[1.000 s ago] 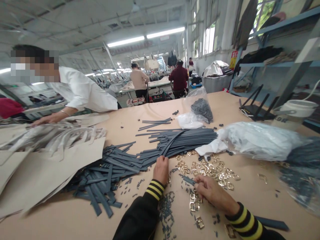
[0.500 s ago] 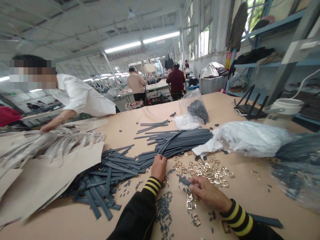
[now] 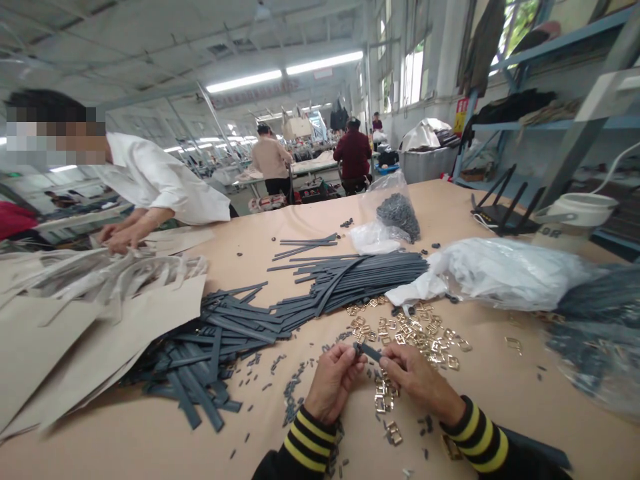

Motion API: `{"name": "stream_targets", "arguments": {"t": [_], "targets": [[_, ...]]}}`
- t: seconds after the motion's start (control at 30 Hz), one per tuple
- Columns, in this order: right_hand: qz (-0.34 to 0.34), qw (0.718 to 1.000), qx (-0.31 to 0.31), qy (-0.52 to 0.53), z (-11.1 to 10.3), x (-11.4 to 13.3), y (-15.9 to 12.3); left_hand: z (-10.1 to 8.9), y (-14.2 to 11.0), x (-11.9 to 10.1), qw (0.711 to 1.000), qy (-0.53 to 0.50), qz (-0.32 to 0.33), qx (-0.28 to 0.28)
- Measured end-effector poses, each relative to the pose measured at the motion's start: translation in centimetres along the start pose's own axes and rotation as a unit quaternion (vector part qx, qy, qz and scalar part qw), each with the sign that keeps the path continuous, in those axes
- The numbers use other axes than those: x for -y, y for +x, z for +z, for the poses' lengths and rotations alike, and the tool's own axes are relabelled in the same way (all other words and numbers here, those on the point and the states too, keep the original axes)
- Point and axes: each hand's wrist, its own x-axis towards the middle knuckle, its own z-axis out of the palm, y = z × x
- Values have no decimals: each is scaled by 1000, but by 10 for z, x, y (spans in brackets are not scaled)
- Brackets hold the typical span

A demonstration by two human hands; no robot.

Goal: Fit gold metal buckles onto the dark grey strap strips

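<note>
My left hand [image 3: 333,380] and my right hand [image 3: 415,380] meet over the table, both pinching one short dark grey strap piece [image 3: 369,351]. Just beyond my fingers lies a scatter of gold metal buckles [image 3: 420,333]. A long pile of dark grey straps [image 3: 310,293] stretches from the centre to the left. Small dark loops [image 3: 290,390] are strewn on the table by my left wrist.
A person in white [image 3: 155,180] handles pale straps [image 3: 100,277] on cardboard sheets at the left. White plastic bags [image 3: 505,273] and a clear bag of dark parts [image 3: 397,217] lie at the right. A white bucket [image 3: 575,213] and shelving stand farther right. Other workers stand behind.
My left hand left the strap pile and came back to meet my right hand on the short strap piece. The person in white drew both hands together.
</note>
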Motion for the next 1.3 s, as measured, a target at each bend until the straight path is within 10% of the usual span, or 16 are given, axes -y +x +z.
{"name": "stream_targets", "arguments": {"t": [0.37, 0.6, 1.03, 1.17, 1.3], "targets": [[-15, 990, 65, -124, -9, -1, -3, 2, -1, 18, 983, 164, 33, 81], [-13, 993, 41, -110, 2, -2, -5, 8, -2, 19, 974, 218, 58, -9], [-16, 984, 115, -137, -2, 5, -8, 5, -9, 20, 957, 289, 34, -7], [-7, 980, 53, -191, -4, 1, -5, 4, 2, 5, 870, 480, 108, 30], [12, 981, -13, -193, -5, -1, 0, 1, 33, -13, 651, 706, 278, 4]]}}
